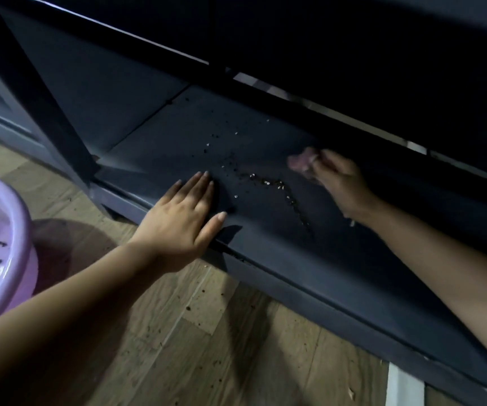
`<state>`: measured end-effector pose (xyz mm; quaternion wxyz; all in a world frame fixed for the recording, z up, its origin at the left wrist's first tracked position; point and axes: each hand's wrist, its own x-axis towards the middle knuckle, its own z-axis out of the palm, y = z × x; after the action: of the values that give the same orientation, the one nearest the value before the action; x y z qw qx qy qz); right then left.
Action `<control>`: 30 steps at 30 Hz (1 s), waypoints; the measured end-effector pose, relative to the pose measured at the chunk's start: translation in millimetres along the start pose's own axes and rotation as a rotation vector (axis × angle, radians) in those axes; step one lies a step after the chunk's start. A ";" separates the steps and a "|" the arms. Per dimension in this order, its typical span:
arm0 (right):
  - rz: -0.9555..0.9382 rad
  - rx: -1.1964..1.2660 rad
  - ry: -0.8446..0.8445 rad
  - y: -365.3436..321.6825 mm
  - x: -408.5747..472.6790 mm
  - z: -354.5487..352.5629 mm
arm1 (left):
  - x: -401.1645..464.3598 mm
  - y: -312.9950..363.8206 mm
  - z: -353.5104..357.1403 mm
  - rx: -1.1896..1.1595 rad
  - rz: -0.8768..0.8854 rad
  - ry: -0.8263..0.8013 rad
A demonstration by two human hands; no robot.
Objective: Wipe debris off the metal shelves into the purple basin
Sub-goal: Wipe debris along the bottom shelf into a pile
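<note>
Dark metal shelf (178,136), left hand (183,218) flat, right hand (339,183) around blurred cloth (302,162)

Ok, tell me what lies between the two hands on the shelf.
Head view: a trail of debris lies on the shelf between left hand and right hand.
</note>
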<state>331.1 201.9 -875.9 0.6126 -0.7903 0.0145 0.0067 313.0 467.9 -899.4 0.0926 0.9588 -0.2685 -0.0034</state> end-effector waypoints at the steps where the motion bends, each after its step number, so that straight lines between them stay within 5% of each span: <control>1: 0.023 -0.007 0.117 4.0 -7.2 -13.6 | 2.1 -6.8 -3.3 0.003 0.021 -0.013; 6: 0.161 -0.349 0.533 28.9 -65.9 -44.4 | 10.3 -40.1 -7.0 0.081 0.093 0.043; 16: 0.217 -0.514 0.396 8.1 9.7 124.3 | 4.6 -42.9 6.8 0.021 0.107 0.077; 19: 0.145 -0.288 0.321 -11.2 29.5 143.1 | 3.4 -46.4 6.1 0.041 0.145 0.097; 21: 0.129 -0.177 0.326 -15.8 27.9 129.0 | 1.2 -47.1 5.6 0.009 0.159 0.082; 25: 0.160 -0.404 0.478 -6.6 -17.0 70.9 | 0.5 -49.3 2.3 0.001 0.168 0.066; 30: 0.466 -0.633 0.769 18.4 -74.5 29.2 | 2.4 -52.9 0.8 0.025 0.183 0.042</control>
<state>256.3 226.7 -898.9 0.2777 -0.8574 0.4091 -0.1430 342.1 510.8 -909.6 0.0864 0.9311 -0.3532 0.0285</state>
